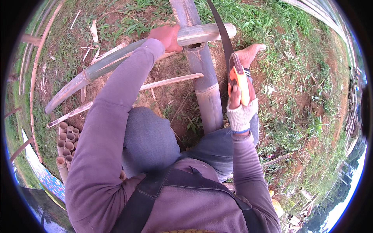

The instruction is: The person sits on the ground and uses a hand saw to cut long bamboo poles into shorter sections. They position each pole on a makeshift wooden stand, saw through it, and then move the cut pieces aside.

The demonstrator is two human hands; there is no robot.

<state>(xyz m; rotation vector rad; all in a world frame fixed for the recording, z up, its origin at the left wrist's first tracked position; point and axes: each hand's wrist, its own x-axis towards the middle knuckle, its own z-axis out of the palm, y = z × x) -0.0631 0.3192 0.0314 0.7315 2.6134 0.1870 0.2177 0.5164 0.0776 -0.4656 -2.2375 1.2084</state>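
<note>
My left hand (167, 38) is bare and closed around a long green-grey bamboo pole (208, 34). That pole slants up from the left and rests across a thicker bamboo post (206, 73) near a notch in it. In my right hand (241, 112), which wears a white knitted glove, is the orange handle of a handsaw (224, 37). The curved dark blade points away from me and passes over the pole close to its right end. Whether the teeth touch the bamboo, I cannot tell. A thin split bamboo strip (171, 81) lies below the pole, its right end against the post.
Several short cut bamboo tubes (68, 143) stand bundled at the left. My bare foot (251, 54) is just right of the saw blade. Grass, soil and bamboo scraps (94, 31) cover the ground. Long poles (39, 70) lie along the left edge.
</note>
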